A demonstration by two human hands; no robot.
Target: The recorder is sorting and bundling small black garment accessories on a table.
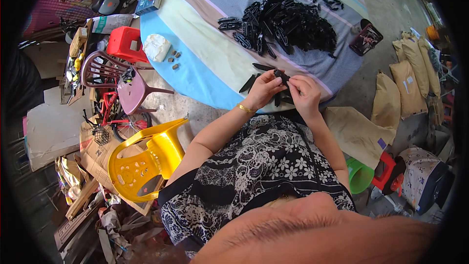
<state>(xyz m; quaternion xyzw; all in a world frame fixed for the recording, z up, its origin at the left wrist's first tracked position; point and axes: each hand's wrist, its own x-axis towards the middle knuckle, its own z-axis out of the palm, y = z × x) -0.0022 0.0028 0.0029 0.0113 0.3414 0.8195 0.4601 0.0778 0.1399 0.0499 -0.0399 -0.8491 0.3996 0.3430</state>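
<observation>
Close to the table's near edge, my left hand (265, 89) pinches a small black plastic piece (280, 74) between thumb and fingers. My right hand (306, 94) is closed on the same piece from the other side, fingertips close to those of the left. Its exact kind is too small to make out. Flat black strips (248, 83) lie on the cloth beside my left hand, and others show partly beneath the hands. Farther out, a large heap of black plastic pieces (298, 24), several of them slotted, spreads over the striped tablecloth (205, 34).
A crumpled white bag (157, 48), several small brown lumps (174, 60) and a blue box (150, 1) rest on the table's left side. A phone (366, 38) lies at the right edge. Yellow (128, 168) and purple (134, 88) chairs stand left; brown sacks (409, 78) stand right.
</observation>
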